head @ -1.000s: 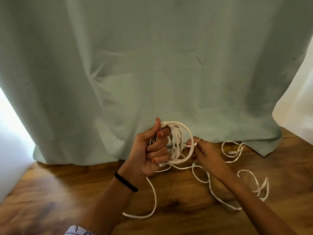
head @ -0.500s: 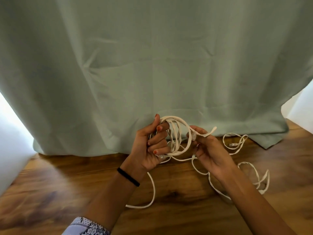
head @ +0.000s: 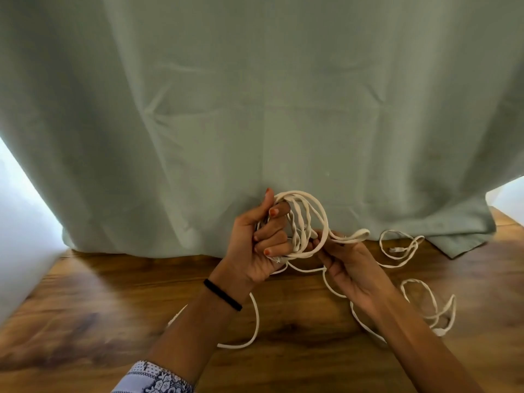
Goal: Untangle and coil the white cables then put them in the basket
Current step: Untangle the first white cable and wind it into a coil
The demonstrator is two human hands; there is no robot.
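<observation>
My left hand is closed around a coil of white cable, several loops standing upright above the wooden table. Just right of the coil, my right hand pinches a bent strand of the same cable; the bend sticks out to the right. Loose white cable trails from my hands over the table on the right, and a free end hangs below my left wrist. Another small tangle with a plug lies near the curtain. No basket is in view.
A pale green curtain hangs straight ahead and its hem rests on the table's far edge. White walls show at the far left and far right. Bare wood lies at the lower left.
My right hand has carried the strand from the coil's lower right up and around, so that a folded loop now pokes out to the right. The left hand's hold on the coil is unchanged.
</observation>
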